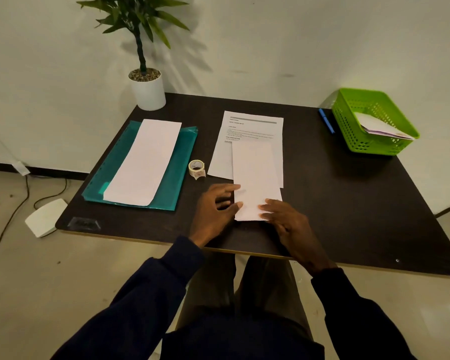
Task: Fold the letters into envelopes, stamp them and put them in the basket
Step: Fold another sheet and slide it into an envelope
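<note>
A long white folded letter (255,175) lies near the table's front edge, its far end overlapping a printed sheet (247,131). My left hand (216,211) touches the letter's near left edge with its fingertips. My right hand (286,219) presses flat on the letter's near right corner. A stamp roll (196,168) stands just left of the printed sheet. On a teal folder (177,172) at the left lies a white envelope (146,159). The green basket (348,118) at the far right corner holds white envelopes (382,127).
A blue pen (326,120) lies beside the basket's left wall. A potted plant (147,87) stands at the table's far left corner. The dark table (348,203) ends close to my body. A white box (46,216) and cables sit on the floor at left.
</note>
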